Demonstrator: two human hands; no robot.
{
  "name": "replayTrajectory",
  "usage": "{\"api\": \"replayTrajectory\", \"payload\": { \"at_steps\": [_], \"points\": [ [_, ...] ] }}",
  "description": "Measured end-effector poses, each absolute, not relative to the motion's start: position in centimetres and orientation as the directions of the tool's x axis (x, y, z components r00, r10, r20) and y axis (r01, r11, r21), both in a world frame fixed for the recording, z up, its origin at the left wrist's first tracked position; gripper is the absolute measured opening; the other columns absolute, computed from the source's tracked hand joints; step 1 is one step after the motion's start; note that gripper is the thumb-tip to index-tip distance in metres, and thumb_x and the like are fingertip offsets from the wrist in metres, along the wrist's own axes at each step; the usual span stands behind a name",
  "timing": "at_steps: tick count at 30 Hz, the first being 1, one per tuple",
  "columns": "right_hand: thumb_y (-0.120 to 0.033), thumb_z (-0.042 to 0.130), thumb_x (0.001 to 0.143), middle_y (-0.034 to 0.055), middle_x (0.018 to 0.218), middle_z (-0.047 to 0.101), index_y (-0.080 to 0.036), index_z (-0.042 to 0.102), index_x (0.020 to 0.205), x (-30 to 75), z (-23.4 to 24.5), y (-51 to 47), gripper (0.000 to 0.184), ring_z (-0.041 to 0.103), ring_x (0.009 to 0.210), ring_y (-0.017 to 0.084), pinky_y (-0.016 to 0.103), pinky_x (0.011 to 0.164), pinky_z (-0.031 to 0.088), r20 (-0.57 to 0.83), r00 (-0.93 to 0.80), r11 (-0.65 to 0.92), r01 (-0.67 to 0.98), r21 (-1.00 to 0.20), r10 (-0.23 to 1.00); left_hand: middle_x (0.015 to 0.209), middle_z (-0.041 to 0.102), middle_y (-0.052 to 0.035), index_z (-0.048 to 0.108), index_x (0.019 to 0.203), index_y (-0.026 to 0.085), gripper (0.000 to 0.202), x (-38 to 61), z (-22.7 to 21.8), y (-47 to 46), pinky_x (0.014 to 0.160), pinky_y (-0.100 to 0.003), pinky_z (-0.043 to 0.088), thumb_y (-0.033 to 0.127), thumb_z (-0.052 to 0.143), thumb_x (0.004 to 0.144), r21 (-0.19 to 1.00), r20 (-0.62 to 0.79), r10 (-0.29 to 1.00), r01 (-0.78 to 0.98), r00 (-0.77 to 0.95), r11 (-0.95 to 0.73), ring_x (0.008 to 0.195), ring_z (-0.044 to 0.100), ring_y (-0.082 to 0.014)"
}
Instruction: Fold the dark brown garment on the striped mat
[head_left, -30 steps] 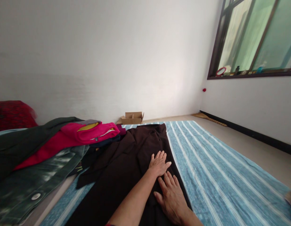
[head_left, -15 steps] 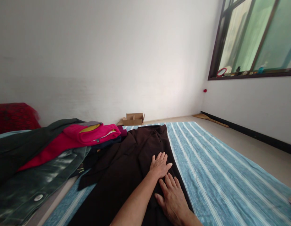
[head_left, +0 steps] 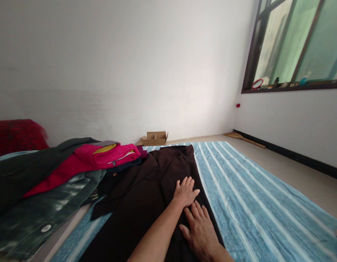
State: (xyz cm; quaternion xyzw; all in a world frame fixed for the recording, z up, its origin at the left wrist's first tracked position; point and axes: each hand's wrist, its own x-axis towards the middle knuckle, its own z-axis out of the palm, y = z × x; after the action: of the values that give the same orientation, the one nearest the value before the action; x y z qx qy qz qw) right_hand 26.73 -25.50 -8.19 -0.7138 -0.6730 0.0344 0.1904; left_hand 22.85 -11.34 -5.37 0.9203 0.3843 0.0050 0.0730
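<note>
A dark brown garment is spread lengthwise over the blue-striped sheet; I cannot make out its exact kind. My left hand lies palm down on it near its right edge, fingers stretched out. Just nearer to me, my right hand rests flat on the same cloth with its fingers apart. The right fingertips are close to the left wrist and thumb. Neither hand grasps anything. Part of the garment's near end is hidden beneath my forearms.
Piled clothes lie at the left: a bright pink top, a dark green garment and dark jeans. The striped sheet extends right. A cardboard box stands by the wall, and a window is upper right.
Both hands stay in the same place on the dark garment. The view shifts very slightly; nothing else visibly differs.
</note>
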Motion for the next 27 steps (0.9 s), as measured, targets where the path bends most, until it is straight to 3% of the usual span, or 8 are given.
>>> {"api": "replayTrajectory", "payload": {
  "at_steps": [9, 15, 19, 27],
  "points": [
    [-0.055, 0.031, 0.089, 0.0120, 0.142, 0.036, -0.024, 0.044, 0.134, 26.9, -8.0, -25.9, 0.057, 0.027, 0.133, 0.030, 0.048, 0.107, 0.022, 0.186, 0.076, -0.016, 0.952, -0.306, 0.980, 0.151, 0.017, -0.0062, 0.023, 0.142, 0.018, 0.066, 22.6, -5.0, -11.8, 0.110, -0.051, 0.011, 0.054, 0.019, 0.087, 0.193, -0.044, 0.696, 0.690, 0.717, -0.698, 0.139, 0.011, -0.0225],
    [-0.056, 0.030, 0.088, 0.0155, 0.140, 0.038, -0.019, 0.046, 0.133, 26.7, -7.8, -26.3, 0.060, 0.030, 0.131, 0.032, 0.051, 0.105, 0.025, 0.181, 0.057, -0.012, 0.970, -0.244, 0.982, 0.152, 0.014, -0.0076, 0.022, 0.142, 0.016, 0.066, 19.8, -3.8, -13.6, 0.111, -0.046, 0.010, 0.054, 0.018, 0.088, 0.229, -0.029, 0.659, 0.647, 0.751, -0.727, 0.139, 0.006, -0.0208],
    [-0.054, 0.032, 0.089, 0.0128, 0.139, 0.041, -0.020, 0.048, 0.131, 26.8, -8.3, -26.5, 0.057, 0.032, 0.131, 0.031, 0.050, 0.105, 0.026, 0.193, 0.037, 0.005, 0.977, -0.212, 0.980, 0.152, 0.013, -0.0094, 0.022, 0.142, 0.015, 0.067, 17.3, -3.8, -14.9, 0.111, -0.047, 0.007, 0.055, 0.020, 0.088, 0.233, -0.071, 0.648, 0.644, 0.758, -0.728, 0.139, 0.004, -0.0207],
    [-0.054, 0.036, 0.087, 0.0137, 0.136, 0.044, -0.019, 0.050, 0.130, 27.1, -9.7, -26.7, 0.057, 0.035, 0.128, 0.031, 0.050, 0.103, 0.028, 0.261, 0.022, 0.021, 0.987, -0.159, 0.965, 0.150, 0.020, -0.0103, 0.027, 0.140, 0.013, 0.066, 15.6, -5.1, -15.7, 0.111, -0.047, 0.012, 0.054, 0.019, 0.089, 0.331, -0.051, 0.684, 0.659, 0.727, -0.676, 0.139, 0.010, -0.0217]
  ]
}}
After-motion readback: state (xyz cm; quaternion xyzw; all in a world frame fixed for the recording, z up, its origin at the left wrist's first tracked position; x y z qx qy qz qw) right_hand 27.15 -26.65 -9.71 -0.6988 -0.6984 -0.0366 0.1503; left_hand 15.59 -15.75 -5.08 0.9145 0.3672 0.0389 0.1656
